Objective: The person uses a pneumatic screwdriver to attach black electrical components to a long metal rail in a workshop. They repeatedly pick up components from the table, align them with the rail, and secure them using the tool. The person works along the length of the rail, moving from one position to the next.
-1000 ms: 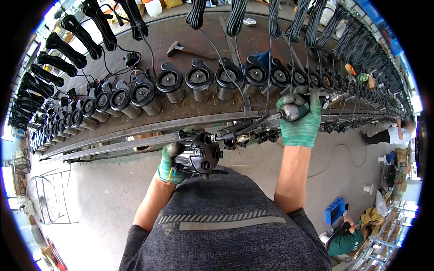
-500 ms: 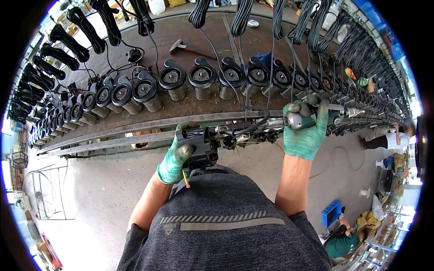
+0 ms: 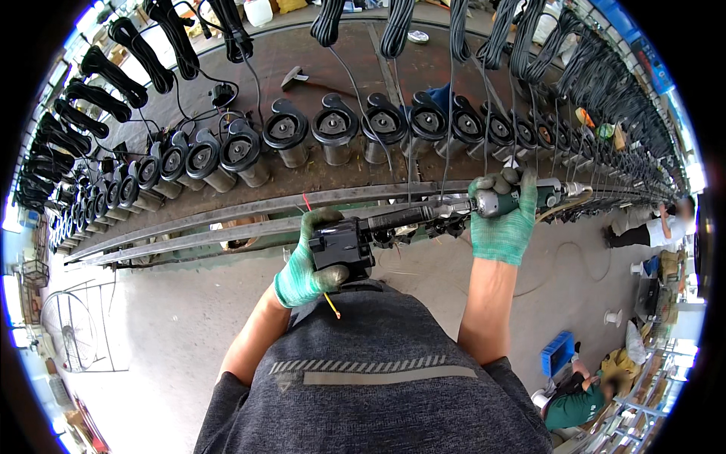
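Note:
My left hand (image 3: 302, 268), in a green glove with darkened fingertips, is closed around a black plastic housing (image 3: 346, 248) in front of my body. A yellow wire end (image 3: 331, 304) sticks out below that hand, and a red wire end (image 3: 306, 201) shows above it. My gloved right hand (image 3: 501, 231) wraps round a green and silver power screwdriver (image 3: 550, 195), lying roughly level. The tool's narrow silver front points left, toward the dark neck (image 3: 408, 217) on the housing's right side. Whether its tip touches the housing cannot be made out.
Rows of metal motors with black tops (image 3: 285, 130) stand on the brown bench (image 3: 333, 79), below hanging black cable bundles (image 3: 397, 30). A hammer (image 3: 293, 77) lies behind them. Metal rails (image 3: 189, 236) edge the bench. At right are a blue crate (image 3: 557, 352) and two other people.
The housing has turned in my left hand and shifted slightly right; its red wire end now shows above. My right hand and the screwdriver moved a little left.

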### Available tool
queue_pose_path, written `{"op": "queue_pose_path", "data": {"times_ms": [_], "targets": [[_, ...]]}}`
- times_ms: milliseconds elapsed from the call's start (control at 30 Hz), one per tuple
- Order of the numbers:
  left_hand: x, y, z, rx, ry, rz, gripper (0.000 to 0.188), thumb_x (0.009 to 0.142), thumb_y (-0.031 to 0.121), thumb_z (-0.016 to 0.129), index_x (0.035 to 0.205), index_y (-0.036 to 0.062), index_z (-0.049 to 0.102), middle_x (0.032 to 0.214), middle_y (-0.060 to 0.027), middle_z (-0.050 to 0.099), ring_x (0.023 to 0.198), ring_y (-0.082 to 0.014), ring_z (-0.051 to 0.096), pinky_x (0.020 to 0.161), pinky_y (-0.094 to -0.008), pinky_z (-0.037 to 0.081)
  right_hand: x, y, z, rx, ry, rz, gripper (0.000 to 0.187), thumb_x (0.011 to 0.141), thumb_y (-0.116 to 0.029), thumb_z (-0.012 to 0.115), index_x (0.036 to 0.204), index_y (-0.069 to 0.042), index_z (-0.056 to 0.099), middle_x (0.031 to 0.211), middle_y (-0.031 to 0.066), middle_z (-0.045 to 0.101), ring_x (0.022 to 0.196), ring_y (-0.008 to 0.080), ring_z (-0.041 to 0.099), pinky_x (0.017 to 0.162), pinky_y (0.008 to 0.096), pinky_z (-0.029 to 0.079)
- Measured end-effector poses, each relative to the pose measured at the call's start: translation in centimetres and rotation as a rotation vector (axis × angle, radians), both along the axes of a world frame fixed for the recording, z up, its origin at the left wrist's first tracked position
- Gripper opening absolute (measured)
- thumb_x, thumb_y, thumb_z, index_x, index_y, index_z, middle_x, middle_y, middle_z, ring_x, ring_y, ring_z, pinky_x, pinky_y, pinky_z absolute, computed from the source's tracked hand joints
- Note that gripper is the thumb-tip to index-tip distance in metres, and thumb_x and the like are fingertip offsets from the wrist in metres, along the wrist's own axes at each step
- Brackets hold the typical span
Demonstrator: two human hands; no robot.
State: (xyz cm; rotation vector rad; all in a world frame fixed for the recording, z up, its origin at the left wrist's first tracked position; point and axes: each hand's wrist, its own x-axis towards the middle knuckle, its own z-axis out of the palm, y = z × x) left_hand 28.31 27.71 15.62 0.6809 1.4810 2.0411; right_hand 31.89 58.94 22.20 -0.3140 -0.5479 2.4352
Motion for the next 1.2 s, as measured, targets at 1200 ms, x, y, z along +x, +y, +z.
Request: {"op": "queue_pose_path", "data": {"times_ms": [1200], "targets": [[-2.9,0.7,4.8,-0.266,1.103,0.066,0.091,0.054,0.026,0.099,0.129,0.0214,0.049,0.133,-0.0225,0.042,0.117,-0.0421,0.054,0.092,-0.0522,0.053,-1.0,3.4,1.0,0.051,-0.125,0.117,0.028,0.095,-0.034,0.071,0.097,-0.006,0.066,0.083,0.0071,0.067,0.070,0.0173,0.058,0.068,0.0329,0.054]]}}
